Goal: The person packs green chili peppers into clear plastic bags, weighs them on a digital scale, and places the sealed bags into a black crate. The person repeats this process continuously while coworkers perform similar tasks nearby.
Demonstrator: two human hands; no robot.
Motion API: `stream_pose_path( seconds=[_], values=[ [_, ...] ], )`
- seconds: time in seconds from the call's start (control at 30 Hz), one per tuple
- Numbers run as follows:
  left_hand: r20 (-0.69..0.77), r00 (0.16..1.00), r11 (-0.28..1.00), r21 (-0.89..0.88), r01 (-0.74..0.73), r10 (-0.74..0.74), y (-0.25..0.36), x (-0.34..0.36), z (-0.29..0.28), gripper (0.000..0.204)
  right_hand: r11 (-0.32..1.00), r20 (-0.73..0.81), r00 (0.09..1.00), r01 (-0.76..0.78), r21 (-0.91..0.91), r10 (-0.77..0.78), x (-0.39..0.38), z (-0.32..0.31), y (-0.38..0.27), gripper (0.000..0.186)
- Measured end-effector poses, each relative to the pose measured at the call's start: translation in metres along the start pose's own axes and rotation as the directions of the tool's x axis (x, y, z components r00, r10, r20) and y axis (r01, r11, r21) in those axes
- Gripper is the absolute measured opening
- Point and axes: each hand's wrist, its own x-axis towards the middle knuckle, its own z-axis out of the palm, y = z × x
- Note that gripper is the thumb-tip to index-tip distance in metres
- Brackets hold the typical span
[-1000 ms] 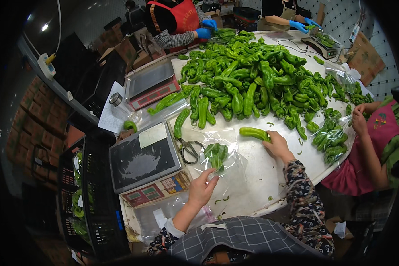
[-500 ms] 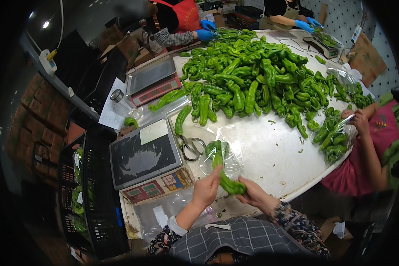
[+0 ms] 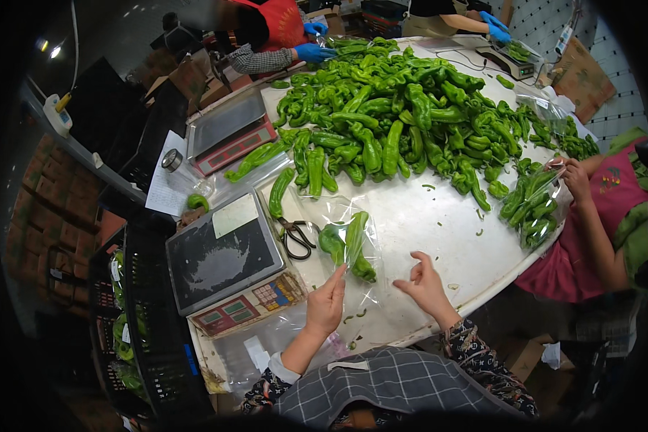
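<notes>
Your left grip (image 3: pixel 325 304) pinches the near edge of a clear bag (image 3: pixel 336 216), thumb and forefinger together on the film. Your right grip (image 3: pixel 426 289) is spread, thumb and fingers apart, above the white bench (image 3: pixel 439 223), to the right of the bag and clear of it. Inside the bag you have green peppers (image 3: pixel 354 237): a long one on the right, its lower end toward you, and a darker, curled one beside it on the left. Just left of the bag lie dark scissors (image 3: pixel 288 229), next to a scale (image 3: pixel 227 263) with a pale paper (image 3: pixel 235 215) on its dark platform. One loose pepper (image 3: pixel 281 192) lies beyond the scissors, near a big heap of peppers (image 3: pixel 410 122) across the far side. On your right, a co-worker in a pink apron (image 3: pixel 579 266) holds another filled bag (image 3: pixel 533 209); your black crate (image 3: pixel 158 324) stands left of the scale.
</notes>
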Motion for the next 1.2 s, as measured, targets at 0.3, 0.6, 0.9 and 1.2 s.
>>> stream_pose_path(
  seconds=[0.3, 0.6, 0.9, 1.2],
  values=[
    [-0.010, 0.999, 0.991, -0.131, 0.039, -0.040, -0.013, 0.005, -0.003, 0.030, 0.916, 0.635, 0.772, -0.276, 0.290, 0.032, -0.005, -0.041, 0.020, 0.023],
    [0.006, 0.994, 0.982, -0.155, 0.108, -0.108, -0.010, 0.011, -0.003, 0.030, 0.557, -0.382, 0.913, -0.244, -0.793, -0.144, 0.005, -0.188, 0.026, 0.027],
    [0.001, 0.995, 0.992, -0.081, 0.099, -0.100, -0.007, 0.011, -0.010, 0.028, 0.819, -0.394, 0.900, -0.077, -0.569, -0.188, 0.186, -0.153, 0.082, 0.065],
    [0.018, 0.993, 0.986, -0.118, 0.117, -0.115, -0.011, 0.012, -0.006, 0.026, 0.951, -0.511, 0.859, 0.187, 0.246, -0.037, 0.157, -0.127, 0.062, 0.048]
  ],
)
